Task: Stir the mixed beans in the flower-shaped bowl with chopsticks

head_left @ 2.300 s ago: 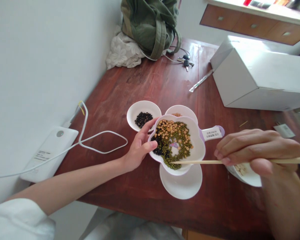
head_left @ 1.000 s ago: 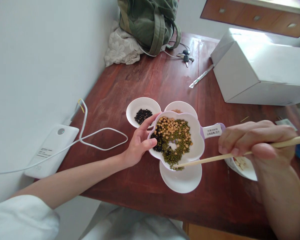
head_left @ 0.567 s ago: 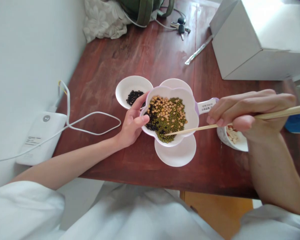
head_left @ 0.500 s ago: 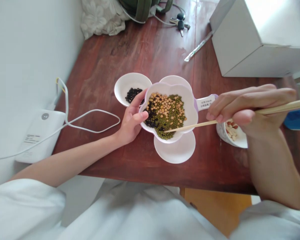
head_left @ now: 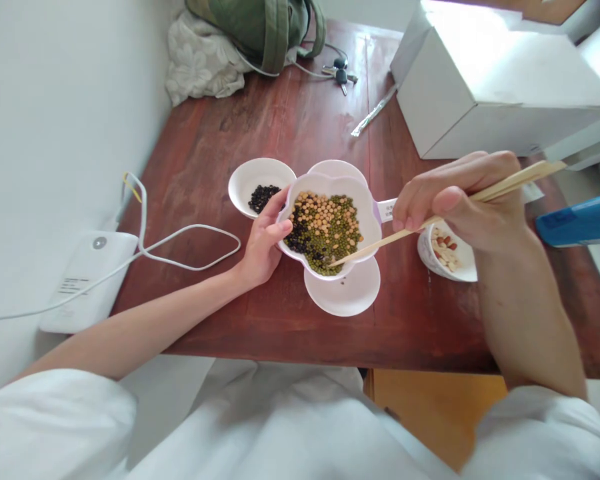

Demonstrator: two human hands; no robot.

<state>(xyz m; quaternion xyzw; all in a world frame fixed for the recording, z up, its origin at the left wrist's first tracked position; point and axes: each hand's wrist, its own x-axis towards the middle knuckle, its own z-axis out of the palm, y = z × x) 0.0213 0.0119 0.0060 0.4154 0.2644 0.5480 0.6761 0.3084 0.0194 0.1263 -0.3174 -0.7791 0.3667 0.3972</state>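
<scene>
My left hand (head_left: 264,252) grips the left edge of a white flower-shaped bowl (head_left: 373,217), thumb over its rim. Mixed inside lie yellow soybeans (head_left: 320,210), mung beans (head_left: 347,233) and black beans (head_left: 295,233). My right hand (head_left: 467,200) is closed on a pair of wooden chopsticks (head_left: 380,245), their tips among the mung beans near the front rim. Under and behind the flower-shaped bowl are a near white dish (head_left: 343,300) with a few small specks and a far white dish (head_left: 337,166). A white bowl (head_left: 237,187) with black beans stands left.
Right of centre is a patterned bowl (head_left: 430,260) of nuts. A white box (head_left: 440,107) stands at back right, a blue object (head_left: 580,220) at far right. Keys (head_left: 341,75), a green bag (head_left: 275,33) and a clear wrapper (head_left: 375,112) lie behind. A white cable (head_left: 200,227) loops at left.
The camera view has shifted, showing more of the table's back. My right hand and the chopsticks sit further left in view. Small specks now show in the near white dish.
</scene>
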